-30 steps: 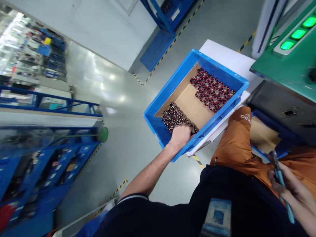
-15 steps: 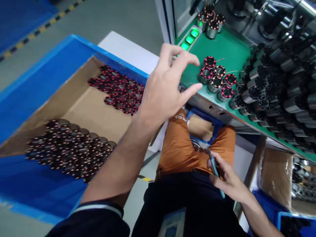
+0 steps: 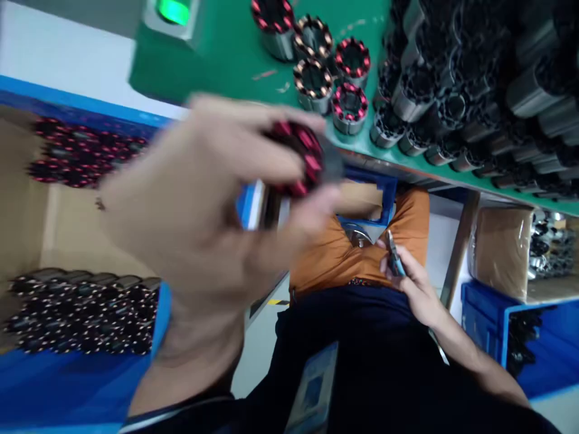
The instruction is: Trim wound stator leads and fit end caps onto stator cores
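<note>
My left hand, smeared by motion, grips a motor stator with red windings between thumb and fingers, lifted and tilted in front of the bench edge. Just beyond it, several wound stators stand upright on the green bench top, among them a red-wound one and a copper-wound one. My right hand rests low over my lap, its fingers wrapped round a pair of cutting pliers with blue handles. The pliers' jaws point up and away from me.
Left, a blue bin lined with cardboard holds rows of red-wound stators and copper-wound stators. Dense stacked stator cores crowd the bench's right. A lit green button sits at its left. Another blue bin stands low right.
My left hand, empty before, has taken a red-wound stator from the bench and drawn it nearer. The view has shifted toward the right. My right hand still holds the pliers.
</note>
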### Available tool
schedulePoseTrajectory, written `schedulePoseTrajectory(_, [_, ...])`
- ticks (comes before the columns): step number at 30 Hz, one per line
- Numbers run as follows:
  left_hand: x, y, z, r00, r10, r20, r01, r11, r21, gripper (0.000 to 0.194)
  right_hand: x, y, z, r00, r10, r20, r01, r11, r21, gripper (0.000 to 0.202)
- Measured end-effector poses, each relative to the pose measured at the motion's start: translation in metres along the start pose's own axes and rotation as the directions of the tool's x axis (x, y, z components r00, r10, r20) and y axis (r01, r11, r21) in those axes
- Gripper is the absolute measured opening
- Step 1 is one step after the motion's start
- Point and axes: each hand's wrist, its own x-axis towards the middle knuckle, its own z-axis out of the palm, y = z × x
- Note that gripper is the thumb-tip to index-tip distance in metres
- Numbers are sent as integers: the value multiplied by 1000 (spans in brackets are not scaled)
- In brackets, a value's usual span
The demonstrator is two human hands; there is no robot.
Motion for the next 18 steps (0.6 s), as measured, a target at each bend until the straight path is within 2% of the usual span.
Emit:
schedulePoseTrajectory(2, [-17,-1,11,998,-36,56,38,998,-45,26,4,-10,0,997,-64,-39,64,998,-10,60])
schedulePoseTrajectory(5, [-34,-14,25,989,-73,127,84,993,-88,18,9,-28,-1,957,-284,-54,274,951,-144,61])
schedulePoseTrajectory(6, [-39,-19,28,988,-48,148,62,994,-92,16,10,-33,-1,934,-356,-41,342,919,-196,63])
schedulePoseTrajectory(8, [-45,-28,30,982,91,165,-81,995,-65,16,11,-40,0,900,-435,-14,417,872,-256,70])
schedulePoseTrajectory(10, [-49,-32,29,952,265,153,-269,963,4,21,10,-43,0,893,-450,-1,433,859,-273,77])
schedulePoseTrajectory(12, [-49,-31,27,926,346,151,-361,928,86,23,8,-44,1,898,-441,4,425,862,-278,81])
schedulePoseTrajectory(14, [-48,-29,26,929,328,173,-352,928,126,22,6,-45,1,905,-426,2,410,868,-279,82])
schedulePoseTrajectory(18, [-47,-25,24,934,294,201,-319,942,105,29,4,-50,0,920,-392,4,378,884,-275,80])
